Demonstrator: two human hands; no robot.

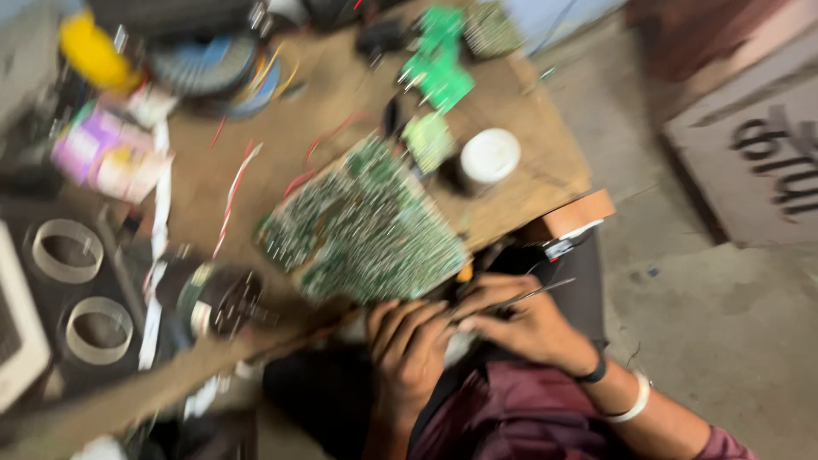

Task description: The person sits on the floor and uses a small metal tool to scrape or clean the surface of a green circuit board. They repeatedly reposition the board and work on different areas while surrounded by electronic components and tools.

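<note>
right hand (520, 324): fingers pinched on thin tweezers (532, 296), tips aimed left at the board edge
left hand (409, 349): fingers curled under the board's near edge, steadying it
board (362, 226): big green one, tilted at the bench (528, 162) edge (frame's pretty blurry)
step: looks like picking at a part
next: needs a steady hand
</note>
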